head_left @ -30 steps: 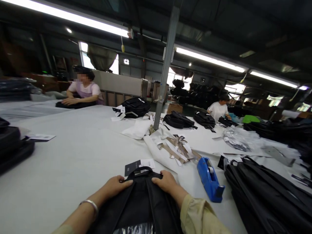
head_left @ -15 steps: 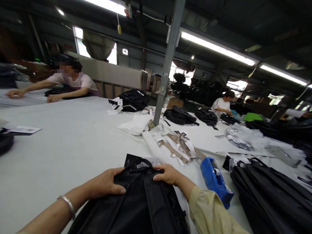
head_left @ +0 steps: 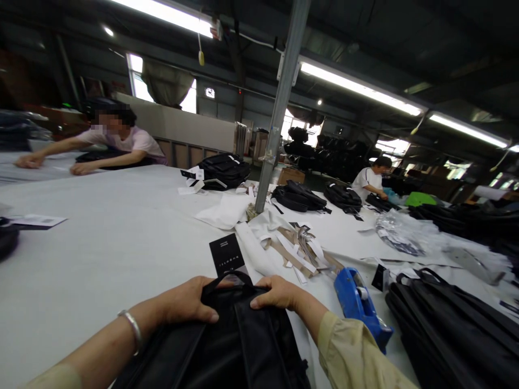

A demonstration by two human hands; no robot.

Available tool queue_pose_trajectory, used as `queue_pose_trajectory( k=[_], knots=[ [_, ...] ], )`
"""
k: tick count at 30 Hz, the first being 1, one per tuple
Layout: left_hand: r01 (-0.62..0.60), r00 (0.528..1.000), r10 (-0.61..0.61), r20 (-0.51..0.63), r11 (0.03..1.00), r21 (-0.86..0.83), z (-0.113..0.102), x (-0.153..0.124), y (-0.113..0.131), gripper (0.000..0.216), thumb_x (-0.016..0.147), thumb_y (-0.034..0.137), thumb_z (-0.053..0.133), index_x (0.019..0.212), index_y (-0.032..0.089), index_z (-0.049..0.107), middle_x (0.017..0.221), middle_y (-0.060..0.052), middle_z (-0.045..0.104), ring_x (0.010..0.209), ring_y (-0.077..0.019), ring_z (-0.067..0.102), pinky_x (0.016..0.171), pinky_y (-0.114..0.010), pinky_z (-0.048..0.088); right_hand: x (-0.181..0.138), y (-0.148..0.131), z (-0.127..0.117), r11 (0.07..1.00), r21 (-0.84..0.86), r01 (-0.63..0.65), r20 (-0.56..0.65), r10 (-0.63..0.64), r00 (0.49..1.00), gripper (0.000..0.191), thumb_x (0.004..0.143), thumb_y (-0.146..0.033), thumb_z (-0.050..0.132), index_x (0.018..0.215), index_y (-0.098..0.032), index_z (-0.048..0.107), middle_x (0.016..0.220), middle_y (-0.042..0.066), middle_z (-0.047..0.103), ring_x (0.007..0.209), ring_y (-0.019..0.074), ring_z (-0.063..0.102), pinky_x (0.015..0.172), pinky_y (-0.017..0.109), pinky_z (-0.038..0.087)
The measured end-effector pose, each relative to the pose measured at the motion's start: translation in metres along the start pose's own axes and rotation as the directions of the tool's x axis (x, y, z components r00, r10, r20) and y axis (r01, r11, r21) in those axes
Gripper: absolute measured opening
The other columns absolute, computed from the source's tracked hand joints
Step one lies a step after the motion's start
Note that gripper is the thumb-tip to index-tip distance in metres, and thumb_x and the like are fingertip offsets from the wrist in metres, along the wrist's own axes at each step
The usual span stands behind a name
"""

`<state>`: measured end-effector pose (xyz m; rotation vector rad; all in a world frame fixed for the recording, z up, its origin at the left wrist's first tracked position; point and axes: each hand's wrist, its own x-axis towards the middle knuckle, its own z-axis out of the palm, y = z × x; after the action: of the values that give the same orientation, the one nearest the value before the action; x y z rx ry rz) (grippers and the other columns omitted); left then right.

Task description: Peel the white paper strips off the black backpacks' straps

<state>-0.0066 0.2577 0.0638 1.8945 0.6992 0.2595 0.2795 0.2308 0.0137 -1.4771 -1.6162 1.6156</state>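
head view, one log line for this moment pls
left hand: grips black bag top | right hand: grips bag top | black tag: behind handle | blue tape dispenser: right

The black hang tag (head_left: pixel 227 254), half tucked under the bag's handle moments earlier, now stands clear above the black backpack (head_left: pixel 227 346), whose top edge sits raised as the left hand (head_left: pixel 184 301) and right hand (head_left: pixel 278 293) draw closer.
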Motion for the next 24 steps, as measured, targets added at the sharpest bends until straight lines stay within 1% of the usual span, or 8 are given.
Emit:
queue_pose_trajectory(
  k=[4, 8, 11, 14, 16, 18, 21, 24],
  knots=[
    [0.196, 0.981, -0.194, -0.029, 0.963, 0.185, 0.000, 0.007, 0.000, 0.038, 0.065, 0.043, 0.076, 0.096, 0.022, 0.074, 0.095, 0.001, 0.078, 0.095, -0.0291, 0.070, 0.082, -0.031, 0.052, -0.001, -0.001, -0.001, 0.993, -0.091, 0.076, -0.059, -0.081, 0.995, 0.046, 0.056, -0.041, 0.086, 0.092, -0.017, 0.072, 0.075, -0.002, 0.066, 0.068, 0.0129, 0.059, 0.063, 0.023, 0.046],
    [0.403, 0.914, -0.348, -0.210, 0.845, 0.353, 0.003, 0.015, -0.002, 0.055, 0.060, 0.053, 0.076, 0.097, 0.011, 0.070, 0.095, -0.014, 0.076, 0.090, -0.0370, 0.069, 0.078, -0.042, 0.052, -0.002, -0.013, -0.006, 0.973, -0.222, 0.054, 0.016, -0.052, 0.999, 0.042, 0.060, -0.046, 0.083, 0.088, -0.017, 0.073, 0.071, -0.002, 0.063, 0.067, 0.0129, 0.056, 0.062, 0.023, 0.044],
    [0.423, 0.904, -0.358, -0.232, 0.829, 0.366, 0.007, 0.021, -0.004, 0.066, 0.057, 0.056, 0.077, 0.103, 0.009, 0.068, 0.099, -0.017, 0.075, 0.091, -0.0379, 0.069, 0.079, -0.044, 0.052, 0.001, -0.028, -0.004, 0.963, -0.261, 0.058, 0.084, -0.037, 0.996, 0.043, 0.063, -0.053, 0.080, 0.087, -0.018, 0.073, 0.070, -0.002, 0.063, 0.067, 0.0138, 0.057, 0.062, 0.024, 0.045],
    [0.403, 0.914, -0.349, -0.206, 0.836, 0.373, 0.009, 0.025, -0.004, 0.060, 0.056, 0.051, 0.078, 0.101, 0.013, 0.069, 0.098, -0.013, 0.076, 0.091, -0.0354, 0.069, 0.078, -0.040, 0.052, 0.009, -0.040, 0.005, 0.959, -0.220, 0.177, 0.182, -0.138, 0.974, 0.044, 0.064, -0.051, 0.080, 0.096, -0.021, 0.073, 0.084, -0.003, 0.068, 0.079, 0.0155, 0.062, 0.075, 0.025, 0.048],
    [0.387, 0.922, -0.345, -0.178, 0.845, 0.369, 0.008, 0.026, -0.005, 0.056, 0.054, 0.045, 0.079, 0.101, 0.016, 0.070, 0.097, -0.009, 0.076, 0.090, -0.0332, 0.069, 0.077, -0.037, 0.052, 0.015, -0.045, 0.010, 0.940, -0.277, 0.198, 0.234, -0.134, 0.963, 0.046, 0.062, -0.051, 0.081, 0.098, -0.023, 0.074, 0.089, -0.003, 0.070, 0.086, 0.0169, 0.064, 0.081, 0.026, 0.048],
    [0.371, 0.929, -0.345, -0.138, 0.856, 0.359, 0.004, 0.024, -0.009, 0.051, 0.054, 0.043, 0.080, 0.098, 0.019, 0.072, 0.094, -0.006, 0.077, 0.089, -0.0318, 0.070, 0.076, -0.035, 0.052, 0.020, -0.047, 0.011, 0.910, -0.390, 0.140, 0.222, -0.055, 0.974, 0.053, 0.057, -0.057, 0.082, 0.097, -0.024, 0.075, 0.089, -0.002, 0.071, 0.085, 0.0188, 0.065, 0.079, 0.027, 0.049],
    [0.365, 0.930, -0.356, -0.090, 0.864, 0.347, -0.006, 0.014, -0.021, 0.041, 0.064, 0.056, 0.071, 0.083, 0.020, 0.075, 0.082, -0.005, 0.077, 0.082, -0.0319, 0.071, 0.071, -0.035, 0.052, 0.023, -0.045, 0.003, 0.828, -0.560, 0.031, 0.139, 0.057, 0.989, 0.065, 0.048, -0.069, 0.080, 0.092, -0.021, 0.075, 0.084, 0.002, 0.071, 0.079, 0.0219, 0.066, 0.070, 0.031, 0.051],
    [0.388, 0.920, -0.381, -0.086, 0.866, 0.316, -0.012, 0.001, -0.040, 0.049, 0.077, 0.064, 0.054, 0.078, 0.020, 0.075, 0.081, -0.007, 0.077, 0.082, -0.0319, 0.071, 0.069, -0.035, 0.052, 0.020, -0.041, -0.005, 0.744, -0.669, -0.004, 0.122, 0.115, 0.986, 0.065, 0.053, -0.077, 0.072, 0.081, -0.019, 0.074, 0.079, 0.004, 0.070, 0.075, 0.0227, 0.065, 0.066, 0.032, 0.050]
  ],
)
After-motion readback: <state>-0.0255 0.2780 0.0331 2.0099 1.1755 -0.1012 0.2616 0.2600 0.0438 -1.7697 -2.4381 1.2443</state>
